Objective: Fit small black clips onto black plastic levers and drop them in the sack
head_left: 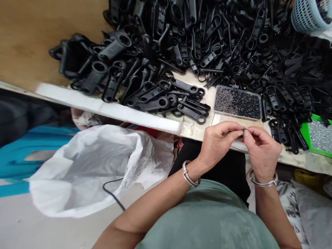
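Observation:
My left hand (218,140) and my right hand (263,147) meet at the table's front edge, fingertips pinched together around a small dark piece (243,130). The piece is mostly covered by the fingers, so its shape cannot be made out. Just behind the hands lies a clear plastic box (215,100) full of tiny black and dark grey parts. Black plastic arms with ring ends (192,112) lie left of the box, and more of them (281,98) are lined up to its right.
A large heap of black plastic parts (181,38) covers the back. A green tray (306,133) of small silvery parts stands at the right, a light blue basket (303,17) at the back right. Below the white table edging (111,110) hangs an open white sack (52,180).

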A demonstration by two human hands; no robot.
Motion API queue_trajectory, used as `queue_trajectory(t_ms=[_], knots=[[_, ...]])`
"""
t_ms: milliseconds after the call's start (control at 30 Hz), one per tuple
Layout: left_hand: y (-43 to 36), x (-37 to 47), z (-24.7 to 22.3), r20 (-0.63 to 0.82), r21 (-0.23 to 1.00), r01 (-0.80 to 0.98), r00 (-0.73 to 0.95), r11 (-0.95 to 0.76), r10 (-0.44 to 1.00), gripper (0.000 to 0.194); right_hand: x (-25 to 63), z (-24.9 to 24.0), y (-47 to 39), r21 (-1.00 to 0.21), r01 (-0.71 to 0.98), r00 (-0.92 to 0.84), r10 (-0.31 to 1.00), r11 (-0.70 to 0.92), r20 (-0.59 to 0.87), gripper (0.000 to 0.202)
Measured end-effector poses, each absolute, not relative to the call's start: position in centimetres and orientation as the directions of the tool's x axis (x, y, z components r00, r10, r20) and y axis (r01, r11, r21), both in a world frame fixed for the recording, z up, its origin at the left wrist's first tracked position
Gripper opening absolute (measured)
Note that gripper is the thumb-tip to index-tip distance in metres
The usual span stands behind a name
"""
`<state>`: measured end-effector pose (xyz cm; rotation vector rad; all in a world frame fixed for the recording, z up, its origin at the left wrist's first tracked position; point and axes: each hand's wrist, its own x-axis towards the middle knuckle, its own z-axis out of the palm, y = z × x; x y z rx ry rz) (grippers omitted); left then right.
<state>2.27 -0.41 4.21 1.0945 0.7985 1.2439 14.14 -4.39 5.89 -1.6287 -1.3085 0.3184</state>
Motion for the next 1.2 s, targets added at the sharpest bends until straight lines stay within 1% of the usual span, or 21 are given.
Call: queue_trajectory(t_ms=[133, 200, 300, 400, 500, 600, 667, 733, 800, 900, 1000, 1033, 1100, 1200], knots=[[-0.4, 2.0, 4.1, 0.08, 0.944, -0.329, 0.244, 0.005, 0.966, 0.011, 14.4, 5.6, -4.5, -0.83, 0.556, 0.409, 0.856, 0.042, 0.318, 0.006], [-0.4, 1.6, 4.2, 0.094, 0.959, -0.282, 0.241, -0.023, 0.966, 0.013, 14.5, 5.5, -4.5, -0.83, 0.557, 0.415, 0.854, 0.035, 0.315, 0.007], [-0.4, 0.9, 4.5, 0.178, 0.98, -0.121, 0.191, -0.157, 0.965, 0.017, 14.9, 5.4, -4.6, -0.823, 0.568, 0.422, 0.847, 0.03, 0.322, 0.008], [-0.5, 0.4, 4.8, 0.292, 0.954, 0.005, 0.188, -0.298, 0.938, 0.021, 15.2, 5.3, -4.8, -0.813, 0.581, 0.414, 0.844, 0.044, 0.341, 0.008], [-0.6, 0.6, 4.9, 0.347, 0.932, 0.015, 0.244, -0.362, 0.905, 0.021, 15.2, 5.4, -5.1, -0.793, 0.603, 0.38, 0.842, 0.087, 0.382, 0.007], [-0.7, 1.2, 5.0, 0.349, 0.934, -0.017, 0.277, -0.358, 0.896, 0.018, 15.0, 5.7, -5.3, -0.799, 0.587, 0.35, 0.849, 0.129, 0.395, 0.005], [-0.7, 1.4, 5.0, 0.319, 0.947, -0.036, 0.257, -0.321, 0.912, 0.017, 15.0, 5.8, -5.4, -0.853, 0.508, 0.35, 0.876, 0.122, 0.333, 0.004], [-0.8, 1.5, 5.0, 0.279, 0.96, -0.053, 0.22, -0.274, 0.935, 0.015, 15.1, 5.7, -5.4, -0.917, 0.391, 0.358, 0.904, 0.083, 0.235, 0.005], [-0.9, 1.6, 4.8, 0.269, 0.963, -0.06, 0.188, -0.263, 0.945, 0.015, 15.3, 5.4, -5.5, -0.961, 0.273, 0.367, 0.92, 0.04, 0.142, 0.009], [-1.2, 1.8, 4.4, 0.338, 0.941, -0.026, 0.167, -0.339, 0.926, 0.015, 15.3, 5.1, -5.4, -0.997, 0.077, 0.373, 0.928, -0.014, 0.015, 0.012], [-1.3, 1.9, 4.1, 0.442, 0.892, 0.022, 0.168, -0.452, 0.881, 0.015, 15.1, 5.3, -5.4, -0.99, -0.121, 0.339, 0.935, -0.067, -0.105, 0.016], [-1.3, 1.9, 4.0, 0.454, 0.886, 0.023, 0.166, -0.464, 0.875, 0.014, 15.1, 5.5, -5.3, -0.983, -0.162, 0.319, 0.939, -0.082, -0.131, 0.017], [-1.1, 1.8, 4.1, 0.426, 0.903, -0.005, 0.155, -0.43, 0.891, 0.013, 15.2, 5.8, -5.3, -0.975, -0.197, 0.282, 0.947, -0.102, -0.156, 0.017], [-0.7, 1.6, 4.3, 0.351, 0.936, -0.09, 0.189, -0.34, 0.917, 0.01, 15.6, 6.1, -5.2, -0.975, -0.18, 0.221, 0.961, -0.127, -0.166, 0.017]])
